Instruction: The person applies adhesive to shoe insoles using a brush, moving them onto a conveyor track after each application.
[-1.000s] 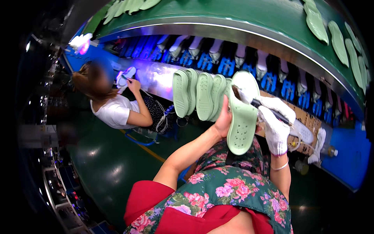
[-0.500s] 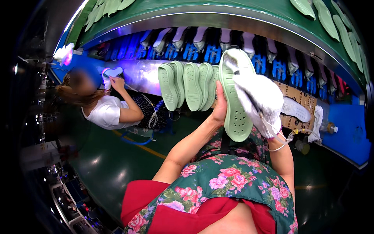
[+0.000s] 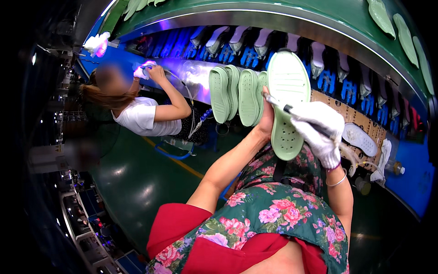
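My bare left hand (image 3: 266, 119) grips the left edge of a pale green shoe sole (image 3: 288, 132), held upright with its inner face toward me. Grooves cross its bright upper part and small holes dot the lower part. In a white knit glove, my right hand (image 3: 321, 125) is closed round a brush (image 3: 286, 108). The bristle end lies over the sole's left edge, close to my left fingers. Just left of this sole, several matching green soles (image 3: 219, 93) stand in a row on the bench.
A metal ledge (image 3: 255, 25) curves above a row of shoes (image 3: 263, 41) on blue supports. Cardboard (image 3: 335, 109), a white insole (image 3: 360, 138), a crumpled cloth (image 3: 382, 160) and a bottle (image 3: 396, 168) lie to the right. A co-worker (image 3: 148, 114) sits at the left.
The brush has moved from the sole's top end down to its left edge. The sole's upper part now looks brighter. The whole view has shifted, with the bench soles further right.
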{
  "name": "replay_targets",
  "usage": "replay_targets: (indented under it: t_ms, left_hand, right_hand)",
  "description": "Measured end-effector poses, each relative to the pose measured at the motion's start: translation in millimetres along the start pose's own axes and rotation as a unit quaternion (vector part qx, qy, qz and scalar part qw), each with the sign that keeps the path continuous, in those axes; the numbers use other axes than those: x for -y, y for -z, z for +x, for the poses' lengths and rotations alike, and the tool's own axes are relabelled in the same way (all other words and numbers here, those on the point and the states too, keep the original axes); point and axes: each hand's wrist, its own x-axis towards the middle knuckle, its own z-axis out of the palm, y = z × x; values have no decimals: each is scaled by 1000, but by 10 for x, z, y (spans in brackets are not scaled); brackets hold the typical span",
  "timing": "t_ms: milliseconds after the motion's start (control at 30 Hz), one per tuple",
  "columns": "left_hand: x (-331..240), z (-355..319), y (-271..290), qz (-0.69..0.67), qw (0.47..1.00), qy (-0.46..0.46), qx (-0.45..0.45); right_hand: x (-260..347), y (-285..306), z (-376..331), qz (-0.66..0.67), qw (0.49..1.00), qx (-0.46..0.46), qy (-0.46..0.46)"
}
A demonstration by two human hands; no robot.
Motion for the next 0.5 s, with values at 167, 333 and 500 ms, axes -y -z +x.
replay_targets:
  t_ms: [167,333,500]
  left_hand:
    - [-146,57,-33,-4,999,-4,-35]
    - [-194,81,228,-55,997,-7,60]
    - [-240,235,179,-15,999,-17,37]
  right_hand:
    - [-47,-22,37,-81,994,-56,46]
    - [73,-147,-90,-4,1000,16,7]
    - [-12,-113,-122,-51,998,-31,9]
